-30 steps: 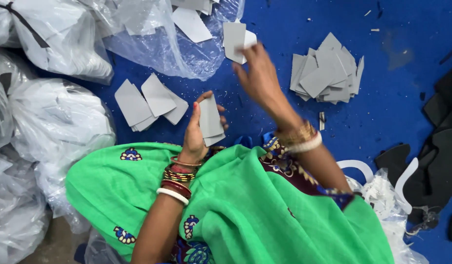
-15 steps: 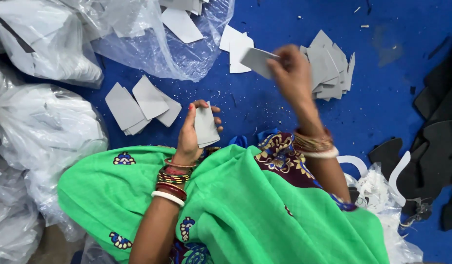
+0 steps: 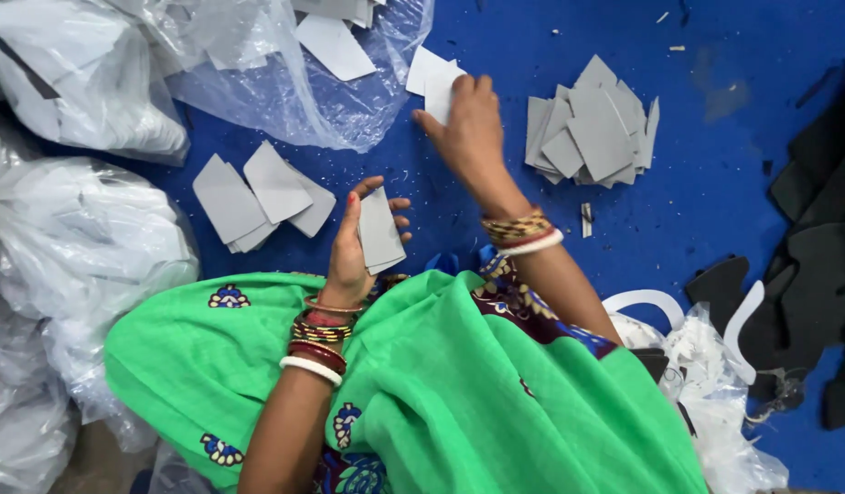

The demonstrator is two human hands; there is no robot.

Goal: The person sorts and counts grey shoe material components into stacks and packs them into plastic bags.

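My left hand [image 3: 351, 249] holds a small stack of grey flat cut pieces [image 3: 380, 233] upright above my green cloth-covered lap [image 3: 459, 393]. My right hand [image 3: 468, 123] reaches forward over the blue floor and grips a grey piece [image 3: 433, 75] lying near the clear plastic bag [image 3: 285, 82]. A pile of grey pieces [image 3: 592, 128] lies to the right of that hand. A few more grey pieces [image 3: 258, 197] lie on the floor left of my left hand.
White filled plastic bags [image 3: 75, 247] crowd the left side. Black cut shapes [image 3: 816, 247] lie at the right edge. White strips and crumpled plastic [image 3: 706, 366] sit at lower right on the blue floor [image 3: 715, 55].
My right hand moved from the pile on the right, leftward and down to the grey pieces beside the clear bag. My left hand kept its stack nearly still.
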